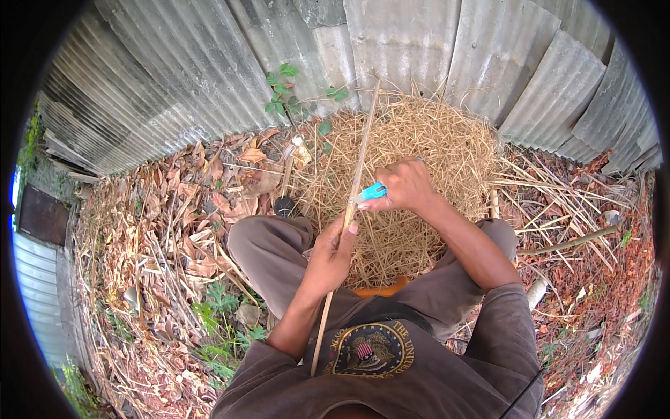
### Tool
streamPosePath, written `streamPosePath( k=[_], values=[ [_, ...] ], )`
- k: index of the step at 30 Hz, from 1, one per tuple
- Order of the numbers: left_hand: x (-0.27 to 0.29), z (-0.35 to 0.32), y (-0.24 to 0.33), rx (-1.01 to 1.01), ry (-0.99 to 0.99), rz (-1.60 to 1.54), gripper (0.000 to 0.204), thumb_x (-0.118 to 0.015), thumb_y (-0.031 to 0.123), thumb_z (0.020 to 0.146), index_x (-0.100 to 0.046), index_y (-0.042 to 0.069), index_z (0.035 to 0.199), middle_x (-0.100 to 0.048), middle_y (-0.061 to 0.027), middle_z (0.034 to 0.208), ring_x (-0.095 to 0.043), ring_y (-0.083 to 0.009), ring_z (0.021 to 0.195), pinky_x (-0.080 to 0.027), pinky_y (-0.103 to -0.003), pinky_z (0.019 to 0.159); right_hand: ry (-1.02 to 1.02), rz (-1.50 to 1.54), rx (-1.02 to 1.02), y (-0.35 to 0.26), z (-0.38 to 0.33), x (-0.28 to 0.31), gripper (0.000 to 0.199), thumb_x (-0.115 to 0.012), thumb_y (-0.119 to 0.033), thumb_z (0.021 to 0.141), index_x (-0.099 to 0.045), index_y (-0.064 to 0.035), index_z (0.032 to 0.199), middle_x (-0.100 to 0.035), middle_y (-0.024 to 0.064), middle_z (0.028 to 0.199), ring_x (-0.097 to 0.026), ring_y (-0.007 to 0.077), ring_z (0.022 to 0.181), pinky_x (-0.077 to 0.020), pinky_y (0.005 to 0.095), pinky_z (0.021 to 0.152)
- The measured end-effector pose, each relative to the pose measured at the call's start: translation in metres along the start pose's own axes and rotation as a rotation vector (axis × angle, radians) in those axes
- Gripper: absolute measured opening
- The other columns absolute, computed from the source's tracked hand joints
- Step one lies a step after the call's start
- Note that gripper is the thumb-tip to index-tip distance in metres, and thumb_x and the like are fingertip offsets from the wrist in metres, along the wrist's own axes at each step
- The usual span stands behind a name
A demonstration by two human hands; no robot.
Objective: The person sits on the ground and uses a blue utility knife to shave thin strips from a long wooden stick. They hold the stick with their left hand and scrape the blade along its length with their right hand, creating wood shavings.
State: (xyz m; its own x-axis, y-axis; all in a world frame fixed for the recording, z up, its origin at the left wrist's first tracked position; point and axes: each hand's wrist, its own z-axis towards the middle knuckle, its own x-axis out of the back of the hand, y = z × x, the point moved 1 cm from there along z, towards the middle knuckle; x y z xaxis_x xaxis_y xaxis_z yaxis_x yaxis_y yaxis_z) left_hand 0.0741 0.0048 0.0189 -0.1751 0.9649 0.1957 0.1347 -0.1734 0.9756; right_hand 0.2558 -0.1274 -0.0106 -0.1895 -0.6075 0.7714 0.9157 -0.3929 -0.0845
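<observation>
A long, thin strip of pale wood or bamboo [363, 150] slants from my chest up over the straw. My left hand [333, 255] is closed around its lower middle, thumb lying along it. In my right hand [403, 184] is a utility knife with a light blue handle [373, 190]. Its blade meets the strip a little above my left thumb. The strip's lower end rests near the front of my shirt. Whether the blade has cut into the strip is too small to tell.
A heap of dry straw-like shavings [433, 140] lies between and beyond my knees. Corrugated metal sheets [405, 49] form a wall behind it. Dry leaves [188, 202] cover the left ground; loose thin sticks [558, 202] lie to the right. A dark round-ended tool [284, 205] sits by my left knee.
</observation>
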Motion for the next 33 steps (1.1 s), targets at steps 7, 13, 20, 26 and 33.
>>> streamPosePath(
  k=[7,13,20,26,33],
  values=[
    [0.002,-0.039,-0.010,0.046,-0.041,-0.209,0.040,-0.046,0.023,0.103,-0.048,0.001,0.136,-0.034,0.0096,0.062,-0.030,-0.0005,0.052,-0.026,-0.018,0.046,-0.190,0.034,-0.677,0.091,0.007,0.019,0.081,-0.036,-0.078,0.084,-0.061,-0.0066,0.057,-0.051,0.0100,0.044,-0.057,0.0284,0.045,-0.0448,0.0436,0.045],
    [0.008,-0.016,0.004,0.057,0.004,-0.448,0.042,-0.042,0.029,0.104,-0.047,-0.002,0.133,-0.034,0.0059,0.057,-0.029,-0.0021,0.045,-0.025,-0.019,0.042,-0.119,0.233,-0.356,-0.001,0.004,0.017,0.074,-0.044,-0.077,0.082,-0.059,-0.0087,0.057,-0.051,0.0088,0.045,-0.055,0.0276,0.042,-0.0444,0.0412,0.044],
    [-0.002,-0.016,0.005,0.112,0.000,-0.466,0.040,-0.043,0.026,0.104,-0.048,-0.001,0.133,-0.034,0.0077,0.059,-0.029,-0.0004,0.048,-0.024,-0.019,0.042,-0.105,0.210,-0.186,-0.021,0.001,0.018,0.074,-0.048,-0.080,0.077,-0.049,-0.0111,0.052,-0.047,0.0070,0.043,-0.052,0.0279,0.038,-0.0390,0.0400,0.039],
    [-0.008,-0.021,-0.002,0.075,-0.022,-0.347,0.040,-0.038,0.029,0.104,-0.050,0.000,0.129,-0.031,0.0057,0.055,-0.028,-0.0028,0.043,-0.025,-0.019,0.040,-0.105,0.132,-0.294,0.001,0.004,0.014,0.075,-0.048,-0.080,0.077,-0.058,-0.0095,0.055,-0.052,0.0075,0.044,-0.055,0.0272,0.040,-0.0419,0.0406,0.041],
    [-0.012,-0.025,0.000,0.128,-0.036,-0.446,0.039,-0.042,0.025,0.104,-0.050,0.000,0.132,-0.034,0.0089,0.060,-0.029,0.0000,0.051,-0.024,-0.019,0.045,-0.187,0.149,-0.326,-0.001,0.010,0.023,0.075,-0.049,-0.079,0.076,-0.062,-0.0085,0.056,-0.055,0.0111,0.046,-0.058,0.0287,0.043,-0.0441,0.0413,0.043]
  ],
)
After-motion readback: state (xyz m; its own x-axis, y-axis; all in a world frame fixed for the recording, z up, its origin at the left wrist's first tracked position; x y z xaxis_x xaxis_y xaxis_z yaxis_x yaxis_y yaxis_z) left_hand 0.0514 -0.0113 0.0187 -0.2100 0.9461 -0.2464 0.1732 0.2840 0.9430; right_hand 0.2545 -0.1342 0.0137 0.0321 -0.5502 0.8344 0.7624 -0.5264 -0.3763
